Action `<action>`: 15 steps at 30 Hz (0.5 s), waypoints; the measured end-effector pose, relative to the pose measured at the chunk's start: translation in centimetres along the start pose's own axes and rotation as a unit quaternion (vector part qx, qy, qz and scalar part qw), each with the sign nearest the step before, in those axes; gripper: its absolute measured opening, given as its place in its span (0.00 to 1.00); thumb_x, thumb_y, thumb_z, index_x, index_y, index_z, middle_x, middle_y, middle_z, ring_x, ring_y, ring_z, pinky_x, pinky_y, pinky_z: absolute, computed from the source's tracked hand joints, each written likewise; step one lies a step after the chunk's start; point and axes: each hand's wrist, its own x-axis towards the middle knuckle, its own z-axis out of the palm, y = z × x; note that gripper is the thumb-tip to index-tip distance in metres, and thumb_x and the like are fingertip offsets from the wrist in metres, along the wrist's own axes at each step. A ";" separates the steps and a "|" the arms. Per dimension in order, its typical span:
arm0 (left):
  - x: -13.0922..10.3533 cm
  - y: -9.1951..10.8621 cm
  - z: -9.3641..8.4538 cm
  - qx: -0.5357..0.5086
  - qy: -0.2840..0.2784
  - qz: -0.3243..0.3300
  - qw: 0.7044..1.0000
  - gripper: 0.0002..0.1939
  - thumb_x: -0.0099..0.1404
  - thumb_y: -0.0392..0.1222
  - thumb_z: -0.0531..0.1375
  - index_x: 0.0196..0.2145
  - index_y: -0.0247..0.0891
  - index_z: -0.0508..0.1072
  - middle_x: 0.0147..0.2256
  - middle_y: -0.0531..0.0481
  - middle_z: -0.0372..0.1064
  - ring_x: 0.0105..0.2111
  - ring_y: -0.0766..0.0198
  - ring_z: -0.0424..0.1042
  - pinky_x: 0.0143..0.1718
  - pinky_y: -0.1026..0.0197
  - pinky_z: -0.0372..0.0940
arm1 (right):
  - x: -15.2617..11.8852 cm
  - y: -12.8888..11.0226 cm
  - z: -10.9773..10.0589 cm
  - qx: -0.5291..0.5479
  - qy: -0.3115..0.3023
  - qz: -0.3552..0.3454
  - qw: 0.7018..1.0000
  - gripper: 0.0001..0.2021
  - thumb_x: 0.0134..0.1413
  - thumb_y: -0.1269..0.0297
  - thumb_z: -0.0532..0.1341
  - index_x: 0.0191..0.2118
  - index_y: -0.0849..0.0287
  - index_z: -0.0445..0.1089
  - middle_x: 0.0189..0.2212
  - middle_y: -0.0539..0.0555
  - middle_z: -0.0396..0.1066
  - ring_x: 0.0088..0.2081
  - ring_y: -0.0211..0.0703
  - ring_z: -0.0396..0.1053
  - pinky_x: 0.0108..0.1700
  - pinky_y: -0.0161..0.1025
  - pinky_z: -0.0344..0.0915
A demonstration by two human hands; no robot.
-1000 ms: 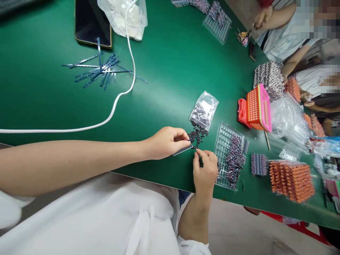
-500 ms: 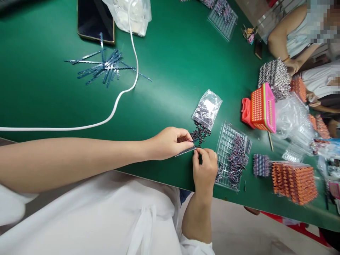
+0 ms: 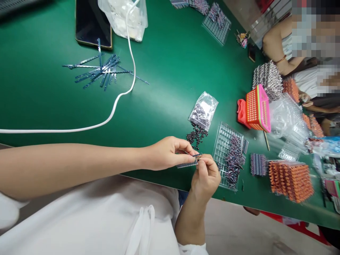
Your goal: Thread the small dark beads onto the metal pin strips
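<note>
My left hand (image 3: 165, 153) reaches in from the left, its thumb and fingers closed on a thin dark-blue strip (image 3: 197, 154). Below those fingers shows a flat piece with a row of small marks (image 3: 186, 165), partly hidden by the hand. Close against its end, my right hand (image 3: 205, 179) pinches a small dark bead (image 3: 198, 160) between thumb and forefinger. Just beyond both hands lies a loose spread of dark beads (image 3: 196, 136), spilling from a clear plastic bag (image 3: 204, 110). Right of my right hand is a clear compartment tray (image 3: 220, 145) with a heap of thin purple-and-dark pieces (image 3: 233, 159).
Blue twisted strips (image 3: 105, 70) lie in a pile at upper left, near a phone (image 3: 93, 24) and a white cable (image 3: 117, 102). Orange stacks (image 3: 290, 180), a basket (image 3: 253, 109) and clear plastic (image 3: 285, 115) stand at right. Other people sit across the far right.
Both hands have come slightly nearer the table's front edge. My right hand has turned, and a dark bead now shows at its fingertips beside the strip. The camera view has shifted a little.
</note>
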 end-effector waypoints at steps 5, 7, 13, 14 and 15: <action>-0.5 -0.1 0.6 -0.047 -0.006 0.015 0.999 0.07 0.64 0.42 0.63 0.35 0.35 0.74 0.45 0.43 0.79 0.50 0.58 0.76 0.54 0.54 0.68 | -0.3 0.0 1.3 -0.009 0.079 -0.049 0.996 0.02 0.57 0.69 0.61 0.33 0.57 0.68 0.30 0.48 0.63 0.33 0.38 0.67 0.36 0.39 0.68; -0.6 0.0 0.6 -0.050 -0.007 0.015 0.999 0.06 0.65 0.41 0.63 0.35 0.36 0.74 0.45 0.43 0.79 0.52 0.58 0.75 0.55 0.55 0.68 | -0.5 -0.1 1.4 -0.053 0.102 -0.074 0.991 0.02 0.58 0.70 0.61 0.34 0.57 0.69 0.30 0.49 0.64 0.33 0.38 0.67 0.36 0.39 0.68; -0.7 0.2 0.6 -0.040 -0.003 0.015 0.999 0.05 0.64 0.40 0.63 0.35 0.35 0.74 0.47 0.43 0.78 0.51 0.58 0.75 0.55 0.56 0.69 | -0.9 0.1 1.2 -0.134 0.115 -0.123 0.977 0.01 0.59 0.69 0.61 0.38 0.56 0.69 0.33 0.51 0.66 0.35 0.39 0.69 0.37 0.41 0.71; -0.6 0.2 0.6 -0.037 -0.003 0.017 0.999 0.06 0.64 0.41 0.63 0.35 0.35 0.74 0.47 0.44 0.78 0.50 0.59 0.76 0.55 0.55 0.69 | -0.9 0.2 1.1 -0.140 0.111 -0.132 0.975 0.02 0.59 0.69 0.61 0.39 0.56 0.69 0.33 0.51 0.67 0.36 0.39 0.69 0.37 0.41 0.71; -0.6 0.2 0.6 -0.037 -0.002 0.019 0.999 0.06 0.64 0.41 0.63 0.35 0.35 0.74 0.47 0.44 0.78 0.50 0.59 0.76 0.54 0.55 0.69 | -0.9 0.2 0.9 -0.146 0.105 -0.142 0.973 0.04 0.59 0.69 0.62 0.40 0.55 0.69 0.34 0.51 0.67 0.37 0.40 0.70 0.37 0.41 0.72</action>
